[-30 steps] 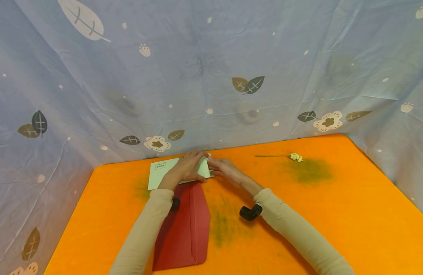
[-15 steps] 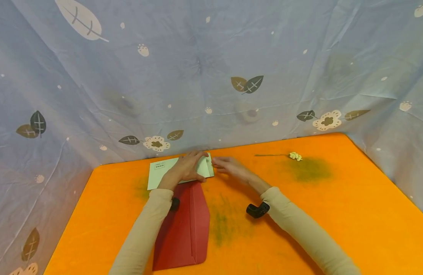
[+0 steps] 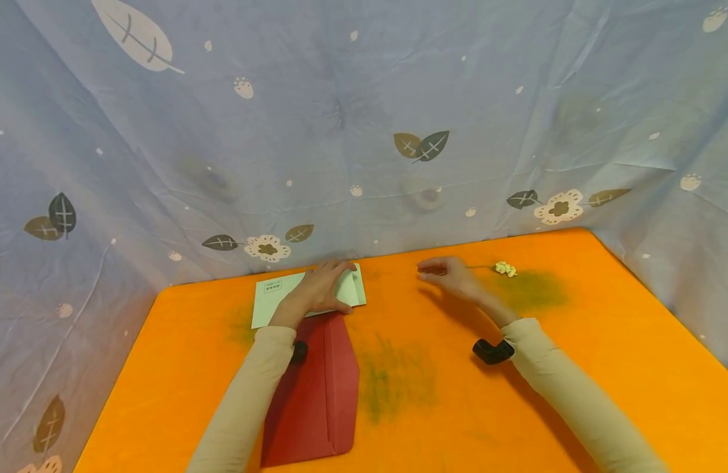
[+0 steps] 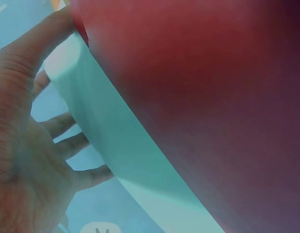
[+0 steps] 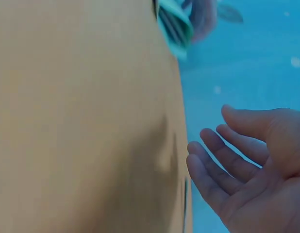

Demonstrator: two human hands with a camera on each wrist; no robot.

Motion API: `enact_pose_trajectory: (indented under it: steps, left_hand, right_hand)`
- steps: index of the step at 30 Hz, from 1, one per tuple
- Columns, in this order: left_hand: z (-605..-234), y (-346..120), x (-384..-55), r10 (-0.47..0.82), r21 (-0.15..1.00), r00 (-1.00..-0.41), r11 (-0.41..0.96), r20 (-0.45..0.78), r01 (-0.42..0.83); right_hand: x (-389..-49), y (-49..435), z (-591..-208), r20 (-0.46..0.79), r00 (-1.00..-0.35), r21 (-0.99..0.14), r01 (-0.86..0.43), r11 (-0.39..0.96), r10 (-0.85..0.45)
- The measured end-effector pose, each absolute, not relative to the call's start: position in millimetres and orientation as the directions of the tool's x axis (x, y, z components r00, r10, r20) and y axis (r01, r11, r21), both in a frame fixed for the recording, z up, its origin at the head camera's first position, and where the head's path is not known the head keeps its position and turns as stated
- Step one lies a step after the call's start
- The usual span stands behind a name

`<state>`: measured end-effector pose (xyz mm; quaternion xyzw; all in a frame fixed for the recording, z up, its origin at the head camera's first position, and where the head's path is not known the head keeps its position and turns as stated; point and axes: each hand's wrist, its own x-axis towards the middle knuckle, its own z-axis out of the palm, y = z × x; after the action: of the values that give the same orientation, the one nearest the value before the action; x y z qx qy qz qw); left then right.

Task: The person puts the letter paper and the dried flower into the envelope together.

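Observation:
At the back of the table lies a pale green envelope (image 3: 275, 299) with small printed text. My left hand (image 3: 317, 289) spans it near its right end, thumb at the near edge and fingers along the far one. The envelope (image 5: 175, 29) gapes at that end in the right wrist view. Well to the right, my right hand (image 3: 453, 274) is held over the table with loosely bent fingers, nothing in it. Its fingers (image 5: 208, 187) stand apart from the thumb. A flower sprig (image 3: 505, 269) with a cream-yellow head lies just beyond it, the stem partly hidden behind the hand.
A red envelope (image 3: 307, 394) lies in front of the green one, flap toward the right, under the left forearm. The orange tabletop (image 3: 435, 420) has greenish smudges. A blue patterned cloth (image 3: 340, 131) hangs along the back and sides.
My right hand has left the green envelope's open end and moved right, toward the flower sprig. My left hand stays on the envelope.

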<state>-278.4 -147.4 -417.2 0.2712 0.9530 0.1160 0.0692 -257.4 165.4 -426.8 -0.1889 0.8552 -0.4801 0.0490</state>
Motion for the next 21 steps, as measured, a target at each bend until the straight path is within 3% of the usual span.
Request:
enact_pose_trajectory:
  steps: [8, 17, 21]
  left_hand:
    - [-418, -149, -277, 0.534, 0.256, -0.842, 0.826, -0.075, 0.502]
    - [-418, -150, -276, 0.540, 0.254, -0.839, 0.823, -0.072, 0.508]
    - [-418, -150, -275, 0.542, 0.253, -0.838, 0.822, -0.070, 0.510]
  right_hand:
    - [-255, 219, -425, 0.174, -0.952, -0.696, -0.299, 0.653, -0.250]
    - [-253, 278, -428, 0.238, -0.948, -0.700, -0.317, 0.640, -0.210]
    - [-242, 283, -414, 0.173, -0.978, -0.643, -0.203, 0.738, -0.119]
